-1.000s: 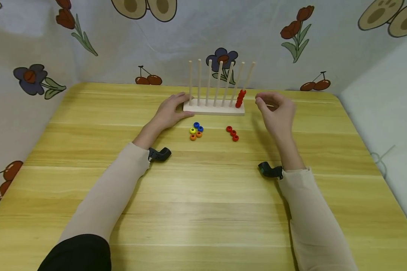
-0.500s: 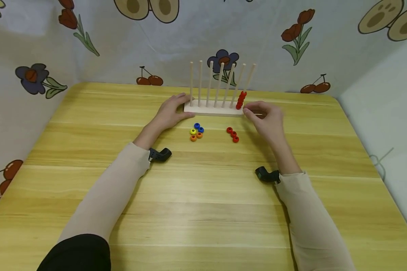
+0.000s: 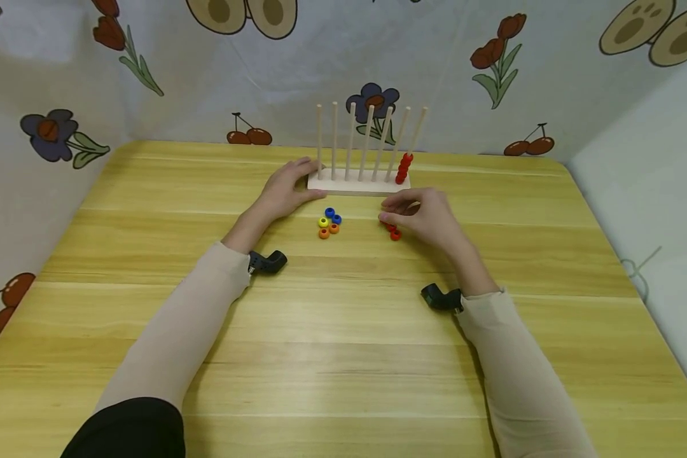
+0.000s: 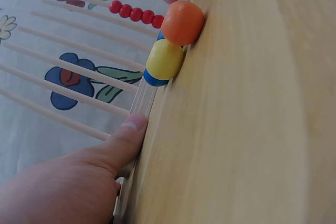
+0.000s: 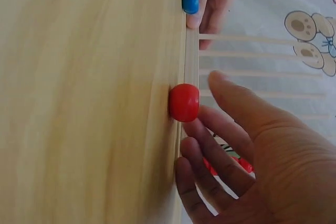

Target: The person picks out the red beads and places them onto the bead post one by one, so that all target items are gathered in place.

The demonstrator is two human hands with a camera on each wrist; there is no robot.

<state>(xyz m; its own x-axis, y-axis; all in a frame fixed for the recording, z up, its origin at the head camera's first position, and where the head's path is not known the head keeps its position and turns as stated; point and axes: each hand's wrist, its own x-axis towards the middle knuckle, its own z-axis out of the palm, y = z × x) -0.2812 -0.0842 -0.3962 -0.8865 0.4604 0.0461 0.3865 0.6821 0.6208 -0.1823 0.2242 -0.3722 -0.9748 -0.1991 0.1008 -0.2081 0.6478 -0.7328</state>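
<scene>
A wooden rack (image 3: pixel 357 186) with several upright rods stands toward the back of the table. My left hand (image 3: pixel 284 189) grips its left end, and the left wrist view shows the thumb (image 4: pixel 128 137) along the base's front edge. Several red beads (image 3: pixel 404 168) are stacked on the rightmost rod. My right hand (image 3: pixel 426 216) is low over the loose red beads (image 3: pixel 395 235) in front of the rack, partly hiding them. In the right wrist view its thumb and fingers stand apart behind a red bead (image 5: pixel 184 103).
A loose group of blue (image 3: pixel 329 212), yellow (image 3: pixel 323 222) and orange beads (image 3: pixel 324 234) lies in front of the rack, left of the red ones. A patterned cloth (image 3: pixel 298 76) hangs behind the table (image 3: pixel 343 356). Each wrist carries a small black camera (image 3: pixel 441 298).
My right hand has come from the right of the rack, down and leftward, to the loose red beads. The left hand stays on the rack's left end.
</scene>
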